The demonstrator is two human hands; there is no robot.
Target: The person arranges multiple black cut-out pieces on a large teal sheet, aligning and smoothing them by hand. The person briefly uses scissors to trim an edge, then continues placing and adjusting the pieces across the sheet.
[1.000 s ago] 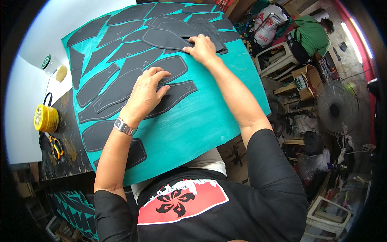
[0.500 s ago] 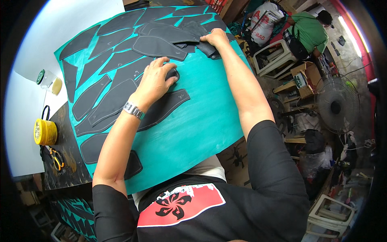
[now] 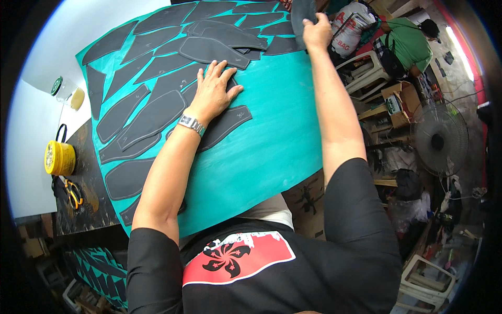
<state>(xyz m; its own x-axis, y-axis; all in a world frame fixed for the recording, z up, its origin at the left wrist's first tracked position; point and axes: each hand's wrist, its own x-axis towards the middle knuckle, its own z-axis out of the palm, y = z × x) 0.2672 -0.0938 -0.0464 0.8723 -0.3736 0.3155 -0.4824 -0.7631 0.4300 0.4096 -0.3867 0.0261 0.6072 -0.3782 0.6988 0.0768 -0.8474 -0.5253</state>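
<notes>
A teal sheet point(image 3: 272, 131) covers the table, with many dark grey cut-out pieces point(image 3: 123, 178) laid over its left and far parts; several carry small light marks. My left hand point(image 3: 213, 94) lies flat with spread fingers on pieces near the middle, a metal-banded watch point(image 3: 192, 124) on its wrist. A long dark piece point(image 3: 227, 128) shows beside it. Beyond its fingertips, a few pieces overlap in a loose pile point(image 3: 214, 51). At the far right edge of the sheet, my right hand point(image 3: 318, 34) grips a dark grey piece point(image 3: 302, 21), held up off the sheet.
On the table's left stand a yellow tub point(image 3: 60, 158), orange-handled pliers point(image 3: 73, 193) and a green-lidded jar point(image 3: 68, 93). To the right are a person in a green shirt point(image 3: 408, 44), a white plastic stool point(image 3: 361, 73), a cardboard box point(image 3: 400, 104) and a standing fan point(image 3: 438, 141).
My right hand has lifted a dark grey piece from the far right of the sheet, up and to the right. My left hand has shifted slightly right and flattened, fingers spreading.
</notes>
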